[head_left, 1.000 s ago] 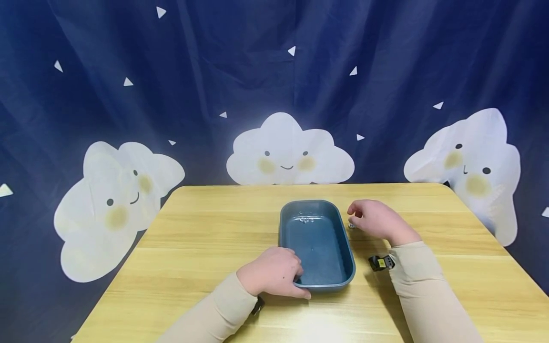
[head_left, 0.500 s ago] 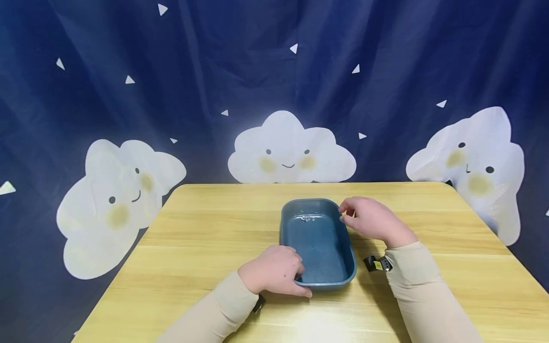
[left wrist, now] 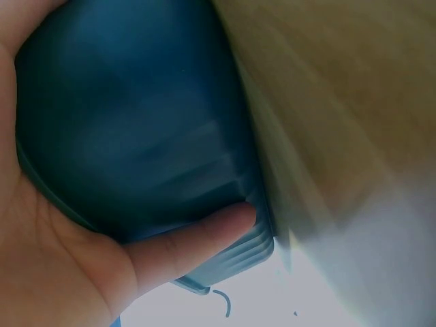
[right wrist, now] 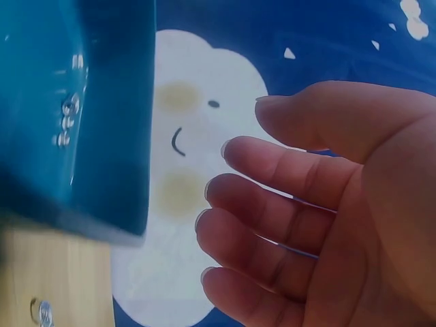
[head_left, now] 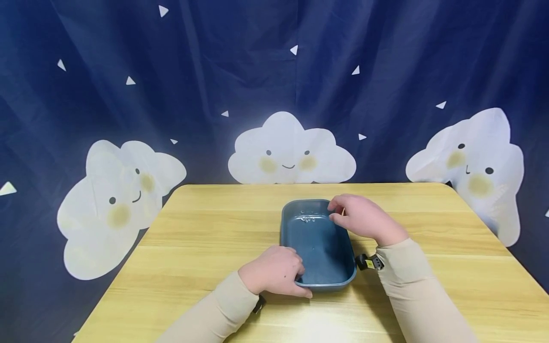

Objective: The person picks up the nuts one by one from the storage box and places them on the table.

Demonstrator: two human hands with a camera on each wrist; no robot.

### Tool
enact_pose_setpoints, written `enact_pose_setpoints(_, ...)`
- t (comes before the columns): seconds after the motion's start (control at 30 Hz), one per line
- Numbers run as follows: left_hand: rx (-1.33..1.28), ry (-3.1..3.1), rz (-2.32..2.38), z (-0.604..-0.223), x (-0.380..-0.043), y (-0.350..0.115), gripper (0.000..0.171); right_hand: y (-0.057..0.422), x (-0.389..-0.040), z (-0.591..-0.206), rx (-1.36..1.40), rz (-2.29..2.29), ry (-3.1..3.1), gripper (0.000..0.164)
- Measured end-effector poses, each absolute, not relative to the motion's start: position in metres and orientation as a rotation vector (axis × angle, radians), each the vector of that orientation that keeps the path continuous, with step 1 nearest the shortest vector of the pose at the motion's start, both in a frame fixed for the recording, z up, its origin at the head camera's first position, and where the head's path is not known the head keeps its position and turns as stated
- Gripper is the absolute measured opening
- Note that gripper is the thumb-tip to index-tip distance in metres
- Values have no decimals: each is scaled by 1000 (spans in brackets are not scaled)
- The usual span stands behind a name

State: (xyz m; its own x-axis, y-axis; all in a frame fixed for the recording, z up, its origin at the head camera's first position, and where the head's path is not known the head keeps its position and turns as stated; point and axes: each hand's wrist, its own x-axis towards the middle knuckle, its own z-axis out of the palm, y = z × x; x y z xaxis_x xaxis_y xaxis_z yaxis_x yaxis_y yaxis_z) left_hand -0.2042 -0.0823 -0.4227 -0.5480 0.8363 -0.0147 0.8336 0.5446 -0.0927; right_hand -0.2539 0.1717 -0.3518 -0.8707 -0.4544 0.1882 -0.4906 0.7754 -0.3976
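Left hand point(head_left: 272, 271) clamps its grip on the blue bin point(head_left: 317, 255) at the near-left corner, right hand point(head_left: 368, 217) hovers by the far-right rim, grip loosely parted, holding nothing!

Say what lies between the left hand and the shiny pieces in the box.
Head view: only bare box floor between the left hand and the pieces.

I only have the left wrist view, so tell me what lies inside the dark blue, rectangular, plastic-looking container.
Observer: Small, clear, glassy pieces lie near the far end of the container.
Operator: Locate the person's bare right grip.
Observer: In the head view, its fingertips overlap the container near the far right corner.
Operator: Report what it holds.
Observer: Nothing that I can see; the right wrist view shows thumb and fingers apart.
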Motion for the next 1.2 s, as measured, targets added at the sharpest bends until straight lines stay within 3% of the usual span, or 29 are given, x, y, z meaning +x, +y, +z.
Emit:
enact_pose_setpoints(0.87, -1489, -2684, 138, -422, -204, -83, 52, 122, -287, -379, 776, 467, -3033, 30)
enact_pose_setpoints(1.2, -1491, -2692, 145, -422, -204, -82, 52, 112, -295, -397, 750, 277, -3119, 23)
